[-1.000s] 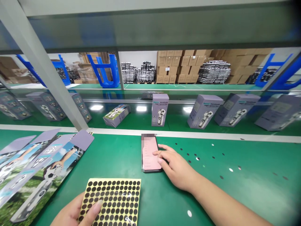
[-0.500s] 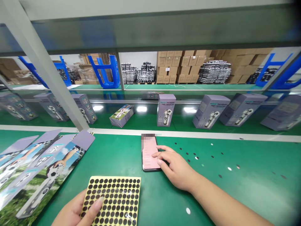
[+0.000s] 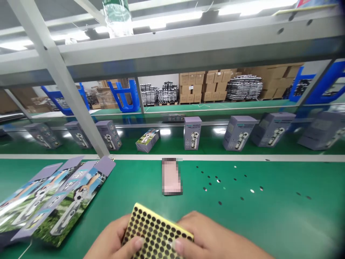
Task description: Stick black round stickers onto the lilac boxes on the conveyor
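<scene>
A yellow sheet of round black stickers [image 3: 156,233] is held low at the bottom centre, tilted, between both hands. My left hand [image 3: 113,241] grips its left edge with the thumb on top. My right hand [image 3: 207,237] grips its right edge, thumb pressed on the stickers. A phone with a pink screen [image 3: 171,176] lies flat on the green table [image 3: 269,216] beyond the sheet, untouched.
Flattened printed cartons [image 3: 54,201] fan out at the left. Loose round stickers [image 3: 223,183] dot the table right of the phone. Several purple product boxes [image 3: 192,133] stand on the conveyor behind. A slanted metal post [image 3: 67,93] rises at left.
My right hand left the phone and came back to grip the sticker sheet. The sheet shifted right and tilted. The view tipped upward.
</scene>
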